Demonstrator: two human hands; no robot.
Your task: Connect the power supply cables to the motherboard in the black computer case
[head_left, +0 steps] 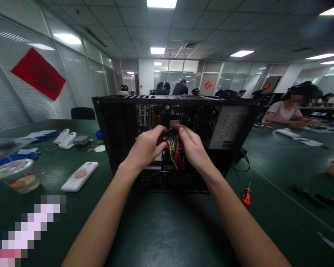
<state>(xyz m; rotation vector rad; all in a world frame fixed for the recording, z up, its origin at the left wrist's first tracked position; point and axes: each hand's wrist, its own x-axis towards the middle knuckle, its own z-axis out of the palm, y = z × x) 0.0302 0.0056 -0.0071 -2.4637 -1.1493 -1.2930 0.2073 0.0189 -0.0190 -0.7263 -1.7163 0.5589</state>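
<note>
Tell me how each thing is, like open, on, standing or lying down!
Black computer case: open-sided, insides showing
Coloured wires: bunched, upper end between the hands
Left hand: closed on that end
Right hand: closed there too, fingertips partly hidden
Orange-handled screwdriver: lying down, not held
Cup: standing
White slab: lying flat
Ceiling lights: on
Fan: spinning or still, can't tell

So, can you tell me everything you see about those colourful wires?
The colourful wires are a loose bundle of plastic-looking strands, with yellow, red and green among them. They bend down inside the open black computer case. The left hand and right hand hold their dark upper end, partly hiding it, so I can't tell if it's plugged in.
</note>
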